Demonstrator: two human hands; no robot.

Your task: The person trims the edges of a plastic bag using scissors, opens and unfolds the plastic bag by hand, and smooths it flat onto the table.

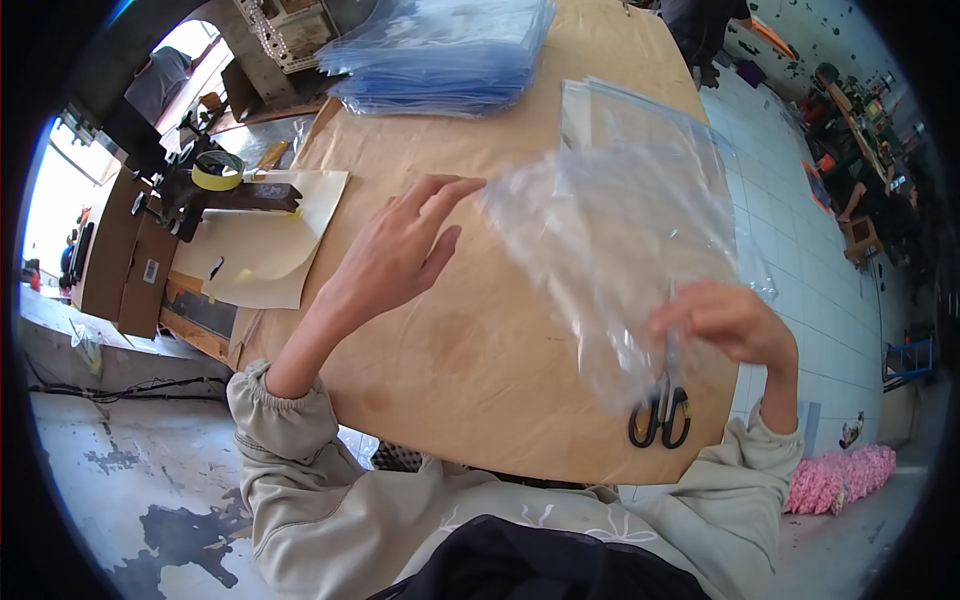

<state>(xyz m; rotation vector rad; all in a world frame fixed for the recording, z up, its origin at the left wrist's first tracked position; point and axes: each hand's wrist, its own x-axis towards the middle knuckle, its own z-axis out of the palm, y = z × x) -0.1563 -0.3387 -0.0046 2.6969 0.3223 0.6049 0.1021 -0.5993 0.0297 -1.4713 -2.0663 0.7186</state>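
Note:
A clear plastic bag (600, 220), partly smeared by motion, spreads between my two hands over the right part of the table. My left hand (400, 242) is at its left corner, fingers stretched out and thumb apart, with a fingertip near or touching the plastic. At the bag's lower right, my right hand (728, 322) is blurred, its fingers curled together and apparently gripping the edge. Black-handled scissors (660, 415) lie below my right hand, their blades partly behind the plastic. Beneath and beyond the bag, more flat clear plastic (640, 112) rests on the table.
A thick stack of clear bluish plastic (440, 60) sits at the table's (440, 420) far side. To the left, a dark machine arm (245, 195) carries a yellow tape roll (218, 172) above cream paper (270, 240). Pink bundled material (840, 480) lies on the floor at right.

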